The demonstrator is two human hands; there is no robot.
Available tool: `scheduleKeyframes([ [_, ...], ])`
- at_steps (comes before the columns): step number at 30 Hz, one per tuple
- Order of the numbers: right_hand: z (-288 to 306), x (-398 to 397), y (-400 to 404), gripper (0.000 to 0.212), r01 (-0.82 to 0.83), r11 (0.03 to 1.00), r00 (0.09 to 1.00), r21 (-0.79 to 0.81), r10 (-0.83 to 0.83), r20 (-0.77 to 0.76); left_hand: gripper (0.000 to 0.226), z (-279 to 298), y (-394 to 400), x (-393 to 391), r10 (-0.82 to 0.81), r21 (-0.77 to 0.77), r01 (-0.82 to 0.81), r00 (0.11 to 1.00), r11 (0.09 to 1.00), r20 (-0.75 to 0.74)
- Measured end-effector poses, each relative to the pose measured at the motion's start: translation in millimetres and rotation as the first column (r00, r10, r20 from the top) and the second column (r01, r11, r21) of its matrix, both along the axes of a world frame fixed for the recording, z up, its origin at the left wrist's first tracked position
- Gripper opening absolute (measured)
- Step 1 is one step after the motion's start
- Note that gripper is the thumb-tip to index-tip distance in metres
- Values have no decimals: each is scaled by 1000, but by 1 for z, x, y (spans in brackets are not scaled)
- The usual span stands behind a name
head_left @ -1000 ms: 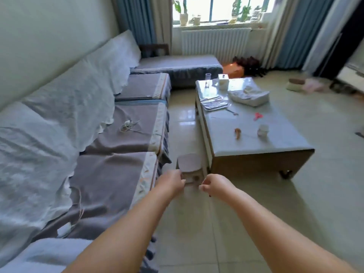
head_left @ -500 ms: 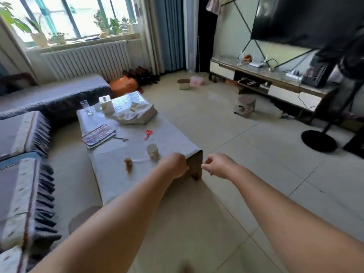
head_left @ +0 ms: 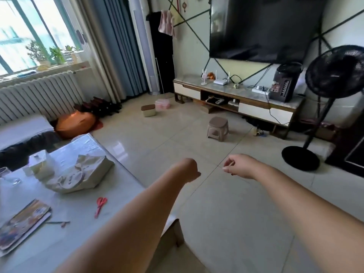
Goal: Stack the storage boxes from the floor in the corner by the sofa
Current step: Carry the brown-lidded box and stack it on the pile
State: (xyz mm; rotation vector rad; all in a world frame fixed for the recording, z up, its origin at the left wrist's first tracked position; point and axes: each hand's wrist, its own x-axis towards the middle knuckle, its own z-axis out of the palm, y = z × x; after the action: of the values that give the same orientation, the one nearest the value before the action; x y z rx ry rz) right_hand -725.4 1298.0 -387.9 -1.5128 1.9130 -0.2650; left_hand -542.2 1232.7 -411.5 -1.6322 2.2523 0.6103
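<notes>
Holding nothing: left hand [head_left: 188, 170] curling into a loose fist, right hand [head_left: 237, 166] hanging with fingers loosely bent and thumb near the forefinger, both reaching forward over the tiled floor [head_left: 226, 203]. Lying well ahead, on the floor between the blue curtain [head_left: 120, 48] and the TV stand [head_left: 236, 99]: cream storage box with brown lid [head_left: 148, 110] and pink storage box [head_left: 162, 103], sitting just beside each other, unstacked; touching or not, cannot tell. Standing apart from them, nearer the TV stand: small brown plastic stool [head_left: 218, 128]. Occupying lower left: coffee table [head_left: 122, 190] carrying red scissors [head_left: 100, 206], tissue box [head_left: 41, 164], folded bag [head_left: 78, 176] and booklet [head_left: 21, 223]. Standing at right: black pedestal fan [head_left: 334, 75].
</notes>
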Motion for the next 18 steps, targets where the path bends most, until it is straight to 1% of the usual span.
scheduleKeyframes([
  [2, 6, -43, -64, 23, 21, 1000, 999, -23, -22, -34, 30, 5, -64, -31, 26, -19, -27, 999, 999, -47],
  [4, 3, -84, -142, 21, 34, 997, 999, -69, -35, -22, 33, 4, -136, -66, 53, -45, -59, 991, 997, -125],
  [6, 0, -105, -206, 20, 10, 997, 1000, -71, -10, 10, 34, 10, -187, -84, 77, -41, -84, 986, 996, -147],
  [8, -5, -117, -270, 22, -38, 998, 999, -49, 39, 9, 35, 13, -239, -98, 94, -44, -100, 987, 994, -128],
  [9, -7, -119, -306, 23, -70, 997, 998, -33, 70, 1, 37, 15, -268, -99, 120, -45, -126, 986, 991, -116],
  [10, -7, -116, -317, 24, -78, 996, 997, -37, 78, 5, 38, 18, -277, -96, 136, -38, -142, 983, 989, -120],
  [12, -9, -110, -393, 21, -135, 990, 991, -36, 135, 8, 37, 20, -339, -91, 207, -17, -211, 971, 977, -123],
  [15, -14, -90, -499, 21, -219, 975, 975, -36, 220, 28, 35, 18, -432, -69, 361, 40, -359, 923, 932, -135],
  [17, -17, -79, -554, 24, -273, 962, 961, -23, 273, 32, 36, 15, -483, -55, 416, 77, -409, 896, 909, -155],
  [18, -23, -74, -597, 25, -283, 959, 958, -20, 284, 39, 36, 11, -522, -49, 433, 88, -424, 886, 901, -165],
])
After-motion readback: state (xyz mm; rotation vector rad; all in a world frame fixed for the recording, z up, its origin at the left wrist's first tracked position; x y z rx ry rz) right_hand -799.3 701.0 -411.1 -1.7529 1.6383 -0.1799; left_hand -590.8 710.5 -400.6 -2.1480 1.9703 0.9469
